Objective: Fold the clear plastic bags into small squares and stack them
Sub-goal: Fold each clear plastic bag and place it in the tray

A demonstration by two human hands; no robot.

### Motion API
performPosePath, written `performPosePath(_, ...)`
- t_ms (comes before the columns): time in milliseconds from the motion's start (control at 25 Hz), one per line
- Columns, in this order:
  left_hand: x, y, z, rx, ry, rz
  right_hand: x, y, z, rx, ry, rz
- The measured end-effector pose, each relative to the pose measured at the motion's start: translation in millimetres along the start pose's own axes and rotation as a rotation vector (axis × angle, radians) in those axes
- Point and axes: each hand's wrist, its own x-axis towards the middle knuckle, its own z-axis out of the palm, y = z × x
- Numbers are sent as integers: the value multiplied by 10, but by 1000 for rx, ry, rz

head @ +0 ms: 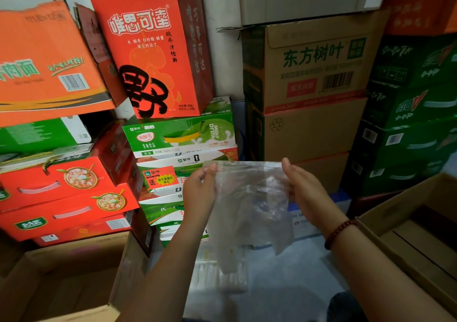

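A clear plastic bag hangs in the air in front of me, spread flat between both hands. My left hand pinches its upper left edge between thumb and fingers. My right hand holds its upper right edge, with a bead bracelet on that wrist. The bag's lower part droops loose and crumpled toward the floor. More clear plastic lies on the floor below it, and I cannot tell whether it is folded.
Stacked drink and food cartons fill the wall ahead: red boxes at left, green milk cartons in the centre, brown cartons and green cartons at right. Open cardboard boxes flank me at lower left and lower right.
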Motion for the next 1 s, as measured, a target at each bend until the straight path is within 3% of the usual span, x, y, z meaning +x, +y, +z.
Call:
performPosePath(80,-7,-4,4,-46,61,-23,-10,13,17,-45,-57,10)
performPosePath(200,30,-66,8,-19,78,-25,6,12,34,-111,62,-65)
performPosePath(280,38,-106,8,110,53,62,5,33,45,-213,59,-137)
performPosePath(360,32,-94,10,233,-71,158,0,53,72,-319,-24,-176)
performPosePath(440,-31,-3,43,160,-317,108,-16,63,118,-390,-110,-183)
performPosePath(520,-73,36,79,43,-456,28,-37,49,146,-427,-163,-203)
performPosePath(600,-84,31,92,-27,-428,-11,-52,38,137,-430,-198,-199)
performPosePath(800,55,7,-48,-140,-147,-103,-49,-64,-87,-499,-356,3)
performPosePath(1000,188,-49,-224,-225,2,-142,-20,-108,-241,-489,-333,73)
